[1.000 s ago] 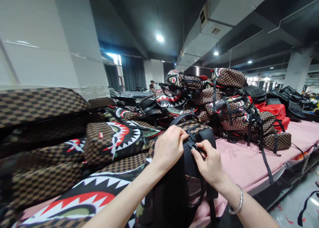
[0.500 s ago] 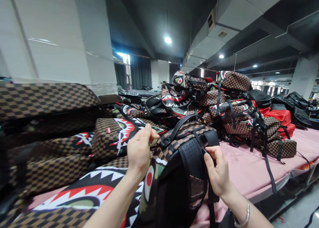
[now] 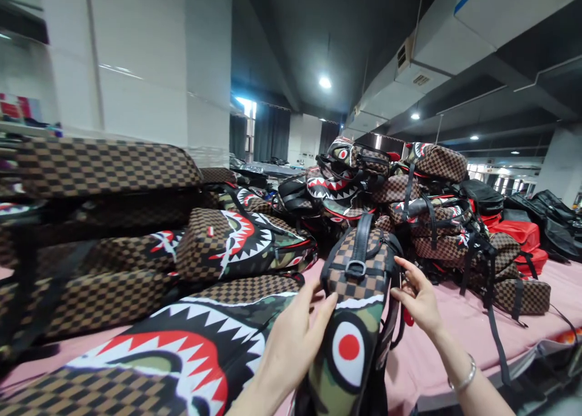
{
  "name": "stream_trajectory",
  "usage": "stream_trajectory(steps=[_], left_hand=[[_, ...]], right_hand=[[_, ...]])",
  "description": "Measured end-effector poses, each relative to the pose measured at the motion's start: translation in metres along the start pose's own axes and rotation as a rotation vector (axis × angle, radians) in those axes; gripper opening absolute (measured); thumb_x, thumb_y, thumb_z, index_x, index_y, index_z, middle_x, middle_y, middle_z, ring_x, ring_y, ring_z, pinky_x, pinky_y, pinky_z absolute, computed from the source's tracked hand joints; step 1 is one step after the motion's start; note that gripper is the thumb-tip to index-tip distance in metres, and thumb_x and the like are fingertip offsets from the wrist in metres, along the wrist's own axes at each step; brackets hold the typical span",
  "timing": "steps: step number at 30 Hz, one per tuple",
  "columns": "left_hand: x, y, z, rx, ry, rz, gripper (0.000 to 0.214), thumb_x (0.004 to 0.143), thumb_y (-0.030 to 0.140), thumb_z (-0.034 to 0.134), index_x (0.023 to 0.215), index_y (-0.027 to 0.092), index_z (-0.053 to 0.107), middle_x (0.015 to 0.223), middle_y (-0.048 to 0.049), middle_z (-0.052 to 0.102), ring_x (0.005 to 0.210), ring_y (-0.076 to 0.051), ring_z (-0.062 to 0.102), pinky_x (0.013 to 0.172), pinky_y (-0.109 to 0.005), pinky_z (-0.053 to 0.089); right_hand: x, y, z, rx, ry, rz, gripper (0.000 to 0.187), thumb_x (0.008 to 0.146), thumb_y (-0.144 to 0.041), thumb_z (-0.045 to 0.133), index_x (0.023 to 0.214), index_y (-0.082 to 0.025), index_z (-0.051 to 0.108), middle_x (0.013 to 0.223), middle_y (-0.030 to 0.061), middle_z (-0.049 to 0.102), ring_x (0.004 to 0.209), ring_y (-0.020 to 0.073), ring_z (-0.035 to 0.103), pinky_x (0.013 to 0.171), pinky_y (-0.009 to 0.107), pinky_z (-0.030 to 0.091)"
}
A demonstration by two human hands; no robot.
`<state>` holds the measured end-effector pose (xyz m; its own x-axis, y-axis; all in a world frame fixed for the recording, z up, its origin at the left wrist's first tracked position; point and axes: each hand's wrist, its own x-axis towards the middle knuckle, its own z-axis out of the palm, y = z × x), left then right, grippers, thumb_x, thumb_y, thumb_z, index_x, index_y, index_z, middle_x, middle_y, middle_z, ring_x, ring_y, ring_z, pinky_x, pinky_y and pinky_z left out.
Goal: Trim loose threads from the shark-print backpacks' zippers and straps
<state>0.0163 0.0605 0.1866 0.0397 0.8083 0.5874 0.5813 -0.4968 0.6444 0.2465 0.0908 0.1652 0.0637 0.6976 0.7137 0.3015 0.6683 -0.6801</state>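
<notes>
A backpack (image 3: 357, 319) with brown checks, camouflage and a red-and-white eye stands on edge in front of me, its side turned toward me. My left hand (image 3: 293, 340) lies flat against its left side, fingers stretched out. At the bag's right edge, beside the black straps, my right hand (image 3: 418, 298) touches it with fingers spread; a silver bracelet is on that wrist. Neither hand grips anything.
Shark-mouth backpacks (image 3: 240, 243) lie stacked to the left and in a tall heap (image 3: 400, 191) behind. They rest on a table with a pink cover (image 3: 459, 325). Red bags (image 3: 518, 234) and black bags lie at the far right. A white pillar (image 3: 136, 70) stands at left.
The backpack has been turned from its black padded back to its side with the eye print. Both hands let go of the zipper and handle and now rest open on the bag.
</notes>
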Motion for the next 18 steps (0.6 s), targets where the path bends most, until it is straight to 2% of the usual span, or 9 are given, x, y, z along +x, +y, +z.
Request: stream_trajectory(steps=[2, 3, 5, 8, 11, 13, 15, 16, 18], left_hand=[[0.006, 0.006, 0.004, 0.059, 0.158, 0.141, 0.047, 0.083, 0.041, 0.044, 0.122, 0.016, 0.044, 0.125, -0.0137, 0.051, 0.113, -0.025, 0.049, 0.094, -0.042, 0.040], [0.010, 0.009, 0.006, 0.084, 0.190, 0.212, 0.046, 0.083, 0.040, 0.044, 0.123, 0.016, 0.044, 0.129, -0.0140, 0.047, 0.118, -0.026, 0.044, 0.097, -0.043, 0.037], [0.020, 0.018, 0.011, 0.106, 0.134, 0.326, 0.038, 0.083, 0.037, 0.044, 0.115, 0.017, 0.053, 0.128, -0.0126, 0.048, 0.119, -0.026, 0.042, 0.099, -0.045, 0.036], [0.029, 0.034, 0.020, 0.089, 0.057, 0.406, 0.032, 0.083, 0.032, 0.045, 0.107, 0.017, 0.059, 0.119, -0.0123, 0.056, 0.113, -0.026, 0.048, 0.095, -0.046, 0.039], [0.026, 0.041, 0.024, -0.014, 0.065, 0.417, 0.026, 0.079, 0.021, 0.046, 0.100, 0.017, 0.062, 0.116, -0.0110, 0.059, 0.110, -0.025, 0.050, 0.096, -0.047, 0.039], [0.024, 0.039, 0.021, -0.154, 0.041, 0.368, 0.023, 0.074, 0.012, 0.041, 0.077, 0.019, 0.063, 0.110, -0.0082, 0.062, 0.108, -0.023, 0.053, 0.095, -0.043, 0.040], [0.024, 0.033, 0.016, -0.280, 0.037, 0.291, 0.023, 0.071, 0.009, 0.038, 0.058, 0.019, 0.055, 0.103, -0.0065, 0.065, 0.102, -0.021, 0.057, 0.091, -0.039, 0.044], [0.025, 0.029, 0.014, -0.314, 0.043, 0.259, 0.022, 0.071, 0.010, 0.039, 0.057, 0.019, 0.053, 0.101, -0.0064, 0.064, 0.100, -0.020, 0.057, 0.087, -0.036, 0.047], [0.031, 0.023, 0.010, -0.307, 0.044, 0.243, 0.014, 0.074, 0.018, 0.045, 0.072, 0.019, 0.059, 0.104, -0.0071, 0.062, 0.098, -0.020, 0.057, 0.078, -0.033, 0.050]], right_hand=[[-0.002, -0.001, -0.015, -0.027, 0.008, 0.037, 0.042, 0.076, -0.029, 0.060, 0.116, -0.019, 0.052, 0.064, -0.0025, 0.052, 0.050, 0.0104, 0.048, 0.050, 0.023, 0.047], [-0.003, -0.003, -0.020, -0.043, 0.016, 0.050, 0.042, 0.077, -0.030, 0.059, 0.117, -0.018, 0.052, 0.067, -0.0009, 0.055, 0.054, 0.0119, 0.052, 0.052, 0.024, 0.048], [-0.008, -0.008, -0.025, -0.074, 0.033, 0.066, 0.043, 0.078, -0.032, 0.057, 0.118, -0.017, 0.050, 0.074, 0.0026, 0.059, 0.064, 0.0151, 0.057, 0.056, 0.026, 0.049], [-0.012, -0.015, -0.024, -0.137, 0.040, 0.070, 0.041, 0.081, -0.032, 0.053, 0.118, -0.016, 0.049, 0.082, 0.0055, 0.060, 0.073, 0.0175, 0.059, 0.061, 0.027, 0.050], [-0.012, -0.021, -0.021, -0.221, 0.064, 0.034, 0.036, 0.082, -0.031, 0.051, 0.114, -0.016, 0.050, 0.083, 0.0059, 0.060, 0.076, 0.0181, 0.059, 0.064, 0.028, 0.049], [-0.011, -0.028, -0.020, -0.257, 0.079, 0.006, 0.032, 0.082, -0.031, 0.050, 0.111, -0.017, 0.051, 0.080, 0.0047, 0.059, 0.074, 0.0175, 0.058, 0.062, 0.027, 0.048], [-0.010, -0.039, -0.020, -0.263, 0.054, -0.002, 0.029, 0.084, -0.032, 0.048, 0.109, -0.017, 0.049, 0.077, 0.0024, 0.058, 0.070, 0.0156, 0.057, 0.060, 0.025, 0.047], [-0.009, -0.045, -0.020, -0.266, 0.036, -0.004, 0.027, 0.085, -0.033, 0.047, 0.108, -0.018, 0.048, 0.074, 0.0008, 0.057, 0.067, 0.0143, 0.055, 0.059, 0.024, 0.046], [-0.006, -0.056, -0.019, -0.284, -0.008, -0.018, 0.023, 0.087, -0.033, 0.044, 0.104, -0.019, 0.047, 0.067, -0.0023, 0.053, 0.061, 0.0122, 0.052, 0.056, 0.022, 0.044]])
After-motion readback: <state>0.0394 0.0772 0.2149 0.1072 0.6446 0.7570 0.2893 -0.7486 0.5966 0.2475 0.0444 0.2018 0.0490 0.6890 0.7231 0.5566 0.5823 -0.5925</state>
